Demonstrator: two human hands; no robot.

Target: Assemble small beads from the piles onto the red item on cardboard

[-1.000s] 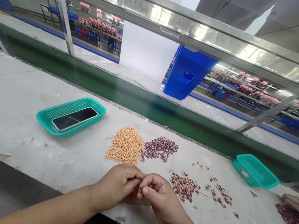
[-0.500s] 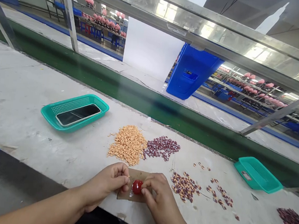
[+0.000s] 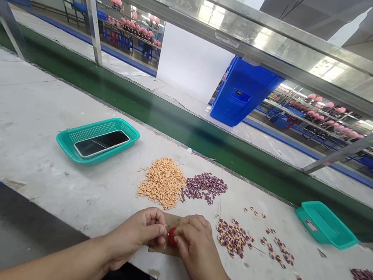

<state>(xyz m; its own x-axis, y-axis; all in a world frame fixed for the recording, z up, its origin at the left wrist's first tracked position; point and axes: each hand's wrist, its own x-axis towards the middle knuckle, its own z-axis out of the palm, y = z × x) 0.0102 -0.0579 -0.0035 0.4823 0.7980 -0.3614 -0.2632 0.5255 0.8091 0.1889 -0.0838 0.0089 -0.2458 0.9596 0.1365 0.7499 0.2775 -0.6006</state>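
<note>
1. A small label [image 3: 310, 225] is stuck on a green plastic basket [image 3: 326, 226] at the right; its words are too small to be read.
2. A phone [image 3: 102, 143] is laid in another green plastic basket [image 3: 96, 149], which has tiny holes.
3. Small orange bits [image 3: 161, 182] and small purple bits [image 3: 204, 187] are piled side by side on the gray table [image 3: 28, 98].
4. A shiny round red piece [image 3: 172, 237] is held against a brown card [image 3: 172, 221], pinched between the left hand [image 3: 137, 236] and the right hand [image 3: 194, 246], with the fingers curled.
</note>
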